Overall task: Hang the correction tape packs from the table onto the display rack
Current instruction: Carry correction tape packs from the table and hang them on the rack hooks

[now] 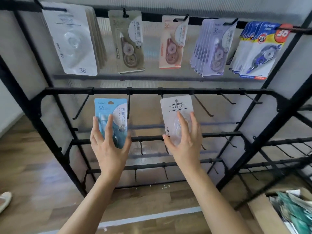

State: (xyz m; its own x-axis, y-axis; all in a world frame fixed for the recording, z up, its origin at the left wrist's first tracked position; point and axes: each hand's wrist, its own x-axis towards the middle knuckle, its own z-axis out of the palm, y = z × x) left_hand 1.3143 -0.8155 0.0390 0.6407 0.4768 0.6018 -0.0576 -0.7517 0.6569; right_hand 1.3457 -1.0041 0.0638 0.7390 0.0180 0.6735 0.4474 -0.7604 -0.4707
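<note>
My left hand (108, 146) holds a blue correction tape pack (110, 114) upright, thumb on one edge and fingers across its front, close to a hook on the second rail (152, 90) of the black display rack. My right hand (184, 141) grips a white correction tape pack (176, 107) the same way, its top hole just below another hook of that rail. On the top rail (152, 15) hang white packs (70, 39), a beige pack (128, 41), a pink pack (173, 43), lilac packs (212, 48) and blue-and-yellow packs (260, 49).
Bare hooks (202, 105) stick out along the second rail and the lower rails (185, 135). A cardboard box (270, 215) with several packs stands on the wooden floor at lower right. A shoe (5, 200) shows at the left edge.
</note>
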